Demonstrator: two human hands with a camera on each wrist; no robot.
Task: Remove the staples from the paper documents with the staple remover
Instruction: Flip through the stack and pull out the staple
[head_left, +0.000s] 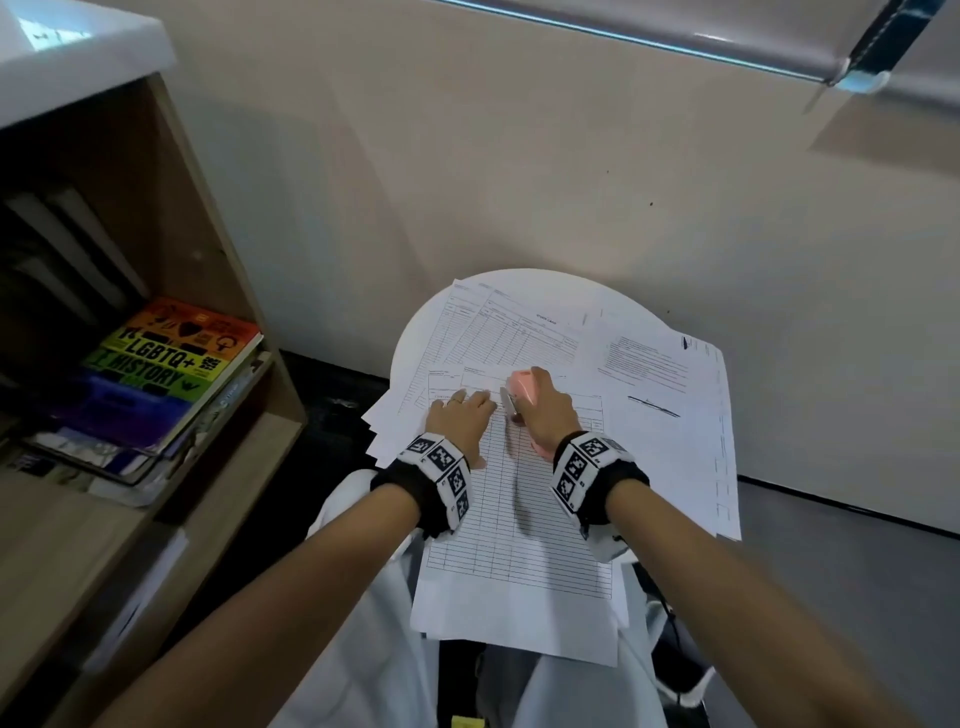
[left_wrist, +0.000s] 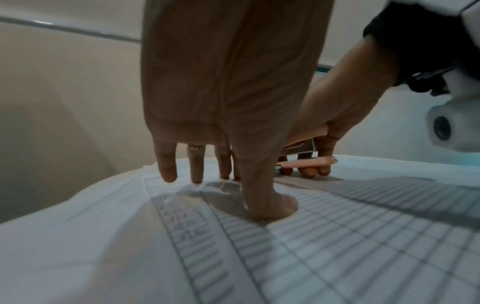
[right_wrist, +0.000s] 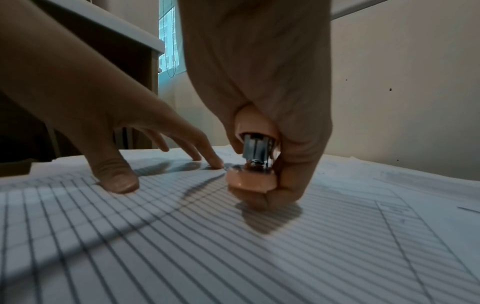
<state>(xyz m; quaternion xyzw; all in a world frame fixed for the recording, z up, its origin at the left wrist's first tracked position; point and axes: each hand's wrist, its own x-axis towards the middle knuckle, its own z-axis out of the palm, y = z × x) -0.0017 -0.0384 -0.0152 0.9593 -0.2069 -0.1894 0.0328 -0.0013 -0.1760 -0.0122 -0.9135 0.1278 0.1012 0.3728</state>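
Observation:
A lined form sheet (head_left: 524, 519) lies on top of a spread of papers on a round white table (head_left: 410, 332). My left hand (head_left: 461, 415) presses flat on the sheet's upper part, fingers straight and spread (left_wrist: 167, 170), thumb down on the paper. Just to its right, my right hand (head_left: 548, 410) grips a pink staple remover (head_left: 523, 387) with metal jaws, its lower end resting on the sheet (right_wrist: 249, 183). In the left wrist view the remover (left_wrist: 306, 163) sits behind the thumb. No staple can be made out.
More printed sheets (head_left: 665, 364) fan out over the table's right and far side and overhang its edge. A wooden bookshelf (head_left: 218, 218) stands close on the left, holding a rainbow-covered book (head_left: 171, 358). A beige wall is right behind the table.

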